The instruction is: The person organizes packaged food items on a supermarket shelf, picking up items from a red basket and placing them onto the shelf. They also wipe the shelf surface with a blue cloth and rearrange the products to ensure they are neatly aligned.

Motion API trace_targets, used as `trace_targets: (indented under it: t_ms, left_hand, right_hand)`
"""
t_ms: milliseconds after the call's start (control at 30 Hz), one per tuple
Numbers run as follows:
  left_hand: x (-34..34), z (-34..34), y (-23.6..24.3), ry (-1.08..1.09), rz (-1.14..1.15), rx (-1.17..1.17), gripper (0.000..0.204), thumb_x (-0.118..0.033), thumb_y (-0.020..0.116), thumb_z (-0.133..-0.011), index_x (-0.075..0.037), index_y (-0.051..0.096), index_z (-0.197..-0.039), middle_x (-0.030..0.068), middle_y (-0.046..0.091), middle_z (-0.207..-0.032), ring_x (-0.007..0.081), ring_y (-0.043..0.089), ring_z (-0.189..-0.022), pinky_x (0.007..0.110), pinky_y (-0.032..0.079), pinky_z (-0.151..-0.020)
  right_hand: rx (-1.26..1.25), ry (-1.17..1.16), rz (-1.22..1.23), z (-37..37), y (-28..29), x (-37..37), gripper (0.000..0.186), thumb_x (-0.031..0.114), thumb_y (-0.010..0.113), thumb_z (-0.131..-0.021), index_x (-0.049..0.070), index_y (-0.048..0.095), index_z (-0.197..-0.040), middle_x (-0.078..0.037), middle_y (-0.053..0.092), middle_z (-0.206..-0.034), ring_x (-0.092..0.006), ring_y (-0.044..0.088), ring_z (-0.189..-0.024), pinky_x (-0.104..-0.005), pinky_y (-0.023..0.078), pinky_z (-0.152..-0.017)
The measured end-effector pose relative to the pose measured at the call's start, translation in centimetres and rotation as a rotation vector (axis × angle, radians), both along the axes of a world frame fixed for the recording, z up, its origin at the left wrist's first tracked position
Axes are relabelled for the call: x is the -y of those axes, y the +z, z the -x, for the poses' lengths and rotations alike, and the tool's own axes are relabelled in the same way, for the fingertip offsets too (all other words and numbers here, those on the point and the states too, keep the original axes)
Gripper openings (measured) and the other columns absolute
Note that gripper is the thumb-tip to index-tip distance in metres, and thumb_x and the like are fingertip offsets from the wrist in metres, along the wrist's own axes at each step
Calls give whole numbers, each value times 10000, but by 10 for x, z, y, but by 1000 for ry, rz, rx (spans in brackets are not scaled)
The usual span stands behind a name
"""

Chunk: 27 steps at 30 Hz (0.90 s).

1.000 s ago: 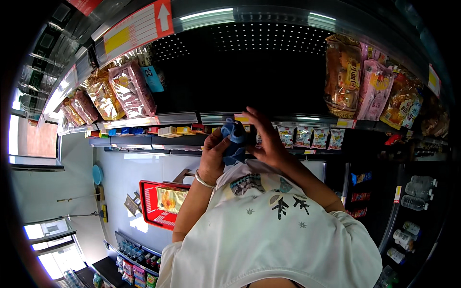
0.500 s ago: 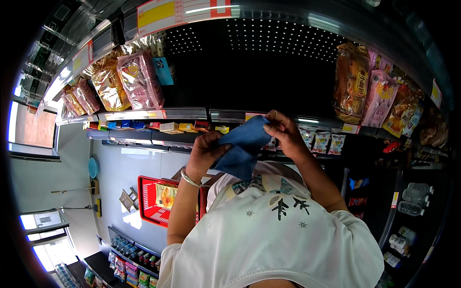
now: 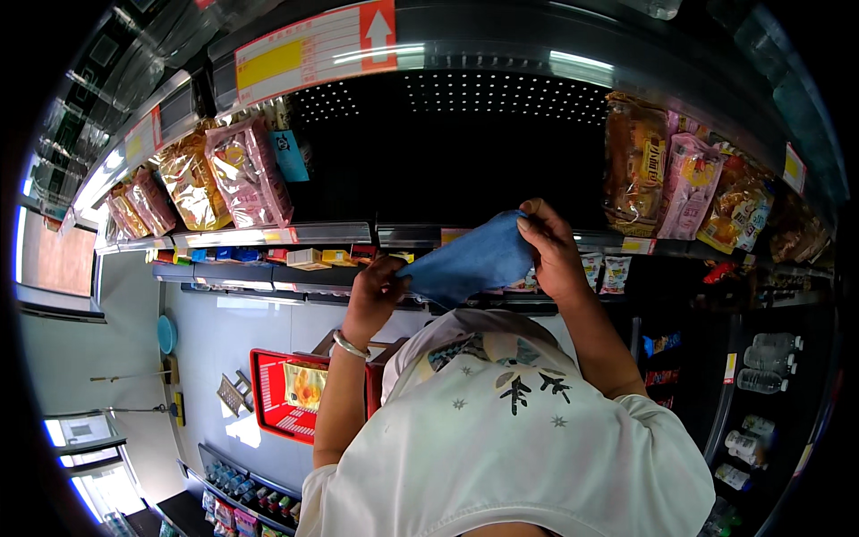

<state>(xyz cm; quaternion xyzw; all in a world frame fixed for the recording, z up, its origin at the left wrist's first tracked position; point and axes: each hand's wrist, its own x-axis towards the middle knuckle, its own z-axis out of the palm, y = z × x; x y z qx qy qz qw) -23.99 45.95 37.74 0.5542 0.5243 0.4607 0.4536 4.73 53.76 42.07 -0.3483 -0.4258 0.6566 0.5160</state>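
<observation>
A blue cloth (image 3: 470, 259) is stretched out between my hands in front of a dark shelf (image 3: 447, 179). My left hand (image 3: 376, 295), with a bangle on the wrist, pinches the cloth's left end. My right hand (image 3: 548, 246) grips its upper right corner. Bagged bread and snack packs stand on the shelf at both sides: pink packs (image 3: 246, 174) and a golden pack (image 3: 188, 179) at left, brown (image 3: 631, 161) and pink (image 3: 689, 179) packs at right.
Below the shelf edge (image 3: 313, 234) are rows of small boxes (image 3: 309, 259). A red basket (image 3: 267, 403) with a yellow pack in it is at lower left, near a small stool (image 3: 234, 394). Water bottles (image 3: 769, 358) stand at right. A blue basin (image 3: 167, 333) is by the left wall.
The cloth, bunched up one second ago, is now opened out wider between my hands. My right hand has moved outward and up, and my left hand has moved left.
</observation>
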Motion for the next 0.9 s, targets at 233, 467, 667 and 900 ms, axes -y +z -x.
trace_targets:
  t_ms: [233,467,667,900]
  left_hand:
    - [-37,-16,41,105,-156,16,80,-2,637,-919,15,629,-996,-10,590,-811,66,489,-738,208,401,-673]
    - [-62,-33,64,134,-78,332,105,-47,634,-933,-7,648,-1029,-7,619,-839,65,531,-766,209,428,-700]
    - [-93,-44,74,125,207,597,137,-54,624,-927,-8,651,-1053,25,659,-928,122,595,-833,261,490,-778]
    - [-147,-22,-27,267,-371,-246,305,-89,752,-796,-45,617,-1066,146,655,-1033,276,658,-944,347,532,-790]
  right_hand:
    - [264,-167,-185,-15,-3,-22,84,133,597,-981,69,547,-1003,78,366,-752,-35,322,-702,-206,304,-651]
    - [193,-188,-97,-32,9,-24,153,107,582,-974,62,580,-1120,44,508,-845,-45,466,-766,-199,396,-723]
    - [-560,68,240,-62,-2,-59,252,74,557,-961,36,595,-1207,-105,680,-1015,-219,669,-1031,-344,556,-887]
    - [-40,-160,125,-58,-13,-80,550,114,574,-972,30,337,-1462,-171,564,-1310,-246,625,-1141,-326,504,-912]
